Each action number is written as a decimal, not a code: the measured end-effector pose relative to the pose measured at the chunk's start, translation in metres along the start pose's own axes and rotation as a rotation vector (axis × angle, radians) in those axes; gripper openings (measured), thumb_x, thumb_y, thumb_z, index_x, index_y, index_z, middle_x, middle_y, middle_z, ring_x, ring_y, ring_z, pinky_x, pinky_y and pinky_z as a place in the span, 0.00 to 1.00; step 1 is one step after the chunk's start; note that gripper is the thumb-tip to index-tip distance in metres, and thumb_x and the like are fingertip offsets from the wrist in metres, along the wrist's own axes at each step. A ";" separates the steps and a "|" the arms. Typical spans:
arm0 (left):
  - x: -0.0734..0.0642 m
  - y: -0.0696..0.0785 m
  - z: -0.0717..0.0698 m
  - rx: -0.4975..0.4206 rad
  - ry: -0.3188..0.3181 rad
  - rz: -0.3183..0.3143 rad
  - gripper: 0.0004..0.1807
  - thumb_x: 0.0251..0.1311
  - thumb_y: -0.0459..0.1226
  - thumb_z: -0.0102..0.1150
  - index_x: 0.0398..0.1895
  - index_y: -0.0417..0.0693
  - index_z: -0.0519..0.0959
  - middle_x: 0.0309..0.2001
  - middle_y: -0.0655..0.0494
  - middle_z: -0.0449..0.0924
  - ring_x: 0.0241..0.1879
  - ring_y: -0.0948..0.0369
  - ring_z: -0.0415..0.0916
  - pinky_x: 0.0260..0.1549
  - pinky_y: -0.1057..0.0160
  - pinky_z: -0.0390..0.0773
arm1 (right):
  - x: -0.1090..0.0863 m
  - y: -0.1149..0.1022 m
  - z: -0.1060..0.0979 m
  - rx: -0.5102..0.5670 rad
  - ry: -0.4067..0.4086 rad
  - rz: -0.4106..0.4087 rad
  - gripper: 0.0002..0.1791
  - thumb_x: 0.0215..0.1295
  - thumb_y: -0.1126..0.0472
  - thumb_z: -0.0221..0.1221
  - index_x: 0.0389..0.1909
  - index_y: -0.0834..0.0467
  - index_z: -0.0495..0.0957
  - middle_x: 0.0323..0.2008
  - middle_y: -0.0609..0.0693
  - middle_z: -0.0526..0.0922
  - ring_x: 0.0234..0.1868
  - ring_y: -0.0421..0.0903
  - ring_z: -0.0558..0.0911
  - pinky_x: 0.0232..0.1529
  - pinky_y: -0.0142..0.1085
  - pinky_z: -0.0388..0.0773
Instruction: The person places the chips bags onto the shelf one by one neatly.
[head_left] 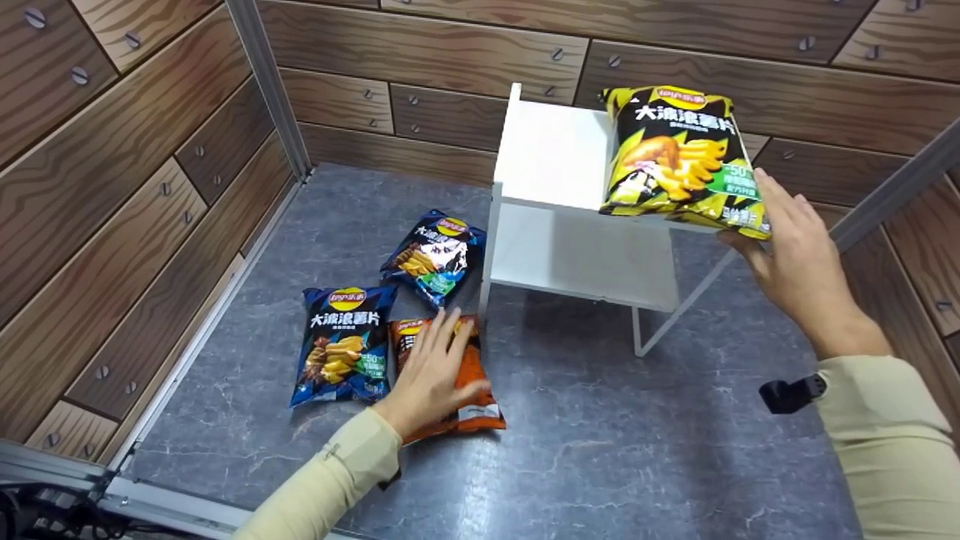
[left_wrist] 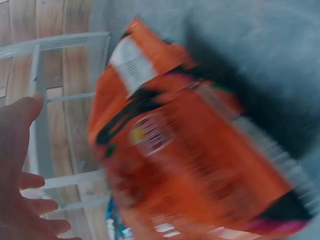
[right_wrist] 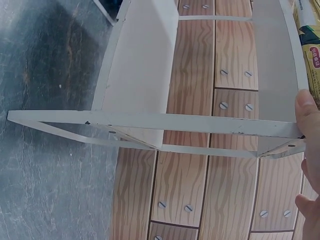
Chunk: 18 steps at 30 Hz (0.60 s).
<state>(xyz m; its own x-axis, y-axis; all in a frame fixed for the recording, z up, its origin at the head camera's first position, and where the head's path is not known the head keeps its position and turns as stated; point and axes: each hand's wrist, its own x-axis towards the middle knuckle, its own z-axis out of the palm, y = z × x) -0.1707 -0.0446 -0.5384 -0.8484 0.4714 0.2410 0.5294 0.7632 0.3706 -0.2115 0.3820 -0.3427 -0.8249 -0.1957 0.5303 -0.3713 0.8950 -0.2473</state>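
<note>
A black-and-yellow bag of potato chips (head_left: 675, 157) lies on the right part of the white shelf's top (head_left: 555, 150). My right hand (head_left: 806, 262) rests at its lower right corner, fingers extended along its side; in the right wrist view the thumb (right_wrist: 306, 107) lies at the shelf's edge. On the floor left of the shelf lies an orange chip bag (head_left: 472, 375). My left hand (head_left: 431, 375) overlaps it in the head view, fingers spread. In the left wrist view that hand's thumb and fingers stand apart from the orange bag (left_wrist: 195, 160), with nothing in their grasp.
Two blue chip bags lie on the grey floor: one (head_left: 345, 345) left of the orange bag, the other (head_left: 435, 255) beside the shelf's left leg. The shelf has a lower board (head_left: 585, 247) and a slanted metal leg (head_left: 686, 292). Wood-patterned walls (head_left: 435, 45) enclose the floor.
</note>
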 end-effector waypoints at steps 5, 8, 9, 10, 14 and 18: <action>-0.020 0.001 0.020 0.077 -0.077 0.015 0.61 0.48 0.70 0.63 0.77 0.42 0.56 0.77 0.39 0.54 0.76 0.39 0.49 0.71 0.33 0.53 | -0.001 0.001 0.000 0.006 0.014 0.000 0.46 0.56 0.65 0.69 0.76 0.59 0.58 0.73 0.64 0.63 0.71 0.66 0.65 0.74 0.60 0.54; -0.027 0.001 0.029 0.142 -0.110 0.008 0.68 0.38 0.73 0.67 0.78 0.45 0.54 0.77 0.39 0.53 0.76 0.39 0.49 0.70 0.30 0.51 | -0.001 0.000 0.001 0.008 0.009 0.006 0.46 0.57 0.65 0.69 0.76 0.58 0.58 0.73 0.64 0.63 0.72 0.66 0.65 0.75 0.60 0.54; -0.029 0.001 0.032 0.169 -0.115 0.009 0.69 0.35 0.73 0.68 0.78 0.45 0.54 0.77 0.39 0.52 0.76 0.39 0.49 0.70 0.29 0.51 | -0.001 0.000 0.001 0.008 0.008 0.008 0.46 0.57 0.65 0.69 0.76 0.58 0.58 0.73 0.64 0.63 0.72 0.66 0.65 0.75 0.60 0.54; -0.030 0.001 0.034 0.199 -0.121 0.009 0.71 0.32 0.73 0.70 0.78 0.47 0.53 0.77 0.39 0.52 0.76 0.39 0.49 0.70 0.29 0.50 | -0.001 0.000 0.001 0.007 0.009 0.009 0.46 0.57 0.65 0.69 0.76 0.59 0.58 0.73 0.64 0.63 0.72 0.66 0.65 0.75 0.60 0.54; -0.033 0.000 0.041 0.307 -0.118 0.021 0.72 0.28 0.70 0.74 0.79 0.51 0.52 0.77 0.41 0.52 0.77 0.40 0.49 0.70 0.31 0.52 | -0.002 -0.001 0.000 0.002 0.009 0.012 0.46 0.57 0.65 0.69 0.76 0.59 0.58 0.73 0.64 0.63 0.72 0.66 0.65 0.75 0.60 0.54; -0.037 -0.001 0.047 0.386 -0.097 0.035 0.67 0.35 0.65 0.76 0.79 0.52 0.53 0.77 0.43 0.53 0.76 0.42 0.51 0.71 0.33 0.55 | -0.001 -0.001 0.000 0.002 -0.002 0.015 0.47 0.57 0.64 0.69 0.76 0.58 0.57 0.74 0.63 0.62 0.72 0.65 0.64 0.75 0.59 0.53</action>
<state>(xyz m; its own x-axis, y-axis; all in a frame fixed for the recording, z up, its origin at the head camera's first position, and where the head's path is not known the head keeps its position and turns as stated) -0.1399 -0.0423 -0.5896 -0.8367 0.5254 0.1545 0.5311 0.8473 -0.0052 -0.2102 0.3809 -0.3432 -0.8313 -0.1830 0.5248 -0.3595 0.8972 -0.2566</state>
